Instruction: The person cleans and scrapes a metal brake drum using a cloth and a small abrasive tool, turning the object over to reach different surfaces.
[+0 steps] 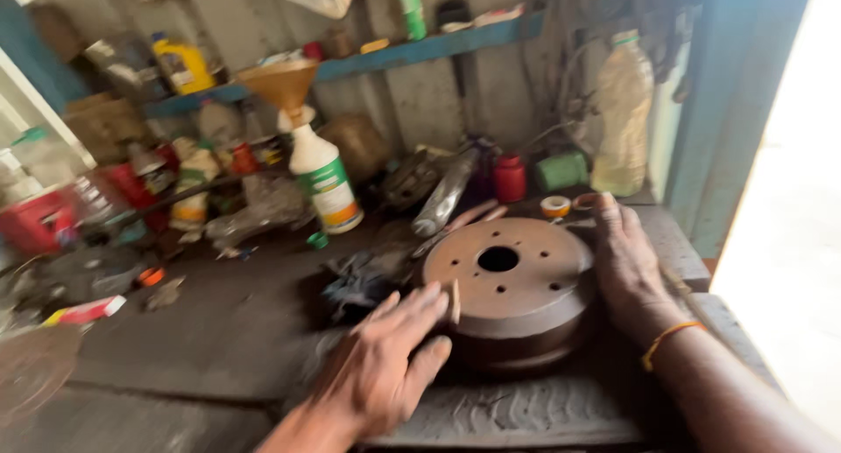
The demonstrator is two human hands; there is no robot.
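A rusty round brake drum (pixel 512 273) with a centre hole and several bolt holes sits on a dark, greasy workbench (pixel 201 330). My left hand (pixel 385 357) lies flat against the drum's near left side, fingers spread. Against the drum's right side rests my right hand (pixel 626 265), palm on the rim, with an orange thread around the wrist. Both hands press on the drum from opposite sides.
A white bottle (pixel 322 177) with an orange funnel (pixel 282 83) in it stands behind the drum. A red jar (pixel 509 178), a large plastic oil bottle (pixel 624 116), tape rolls and cluttered bottles line the back. A blue shelf (pixel 412 54) runs above. A dark rag (pixel 359 278) lies left of the drum.
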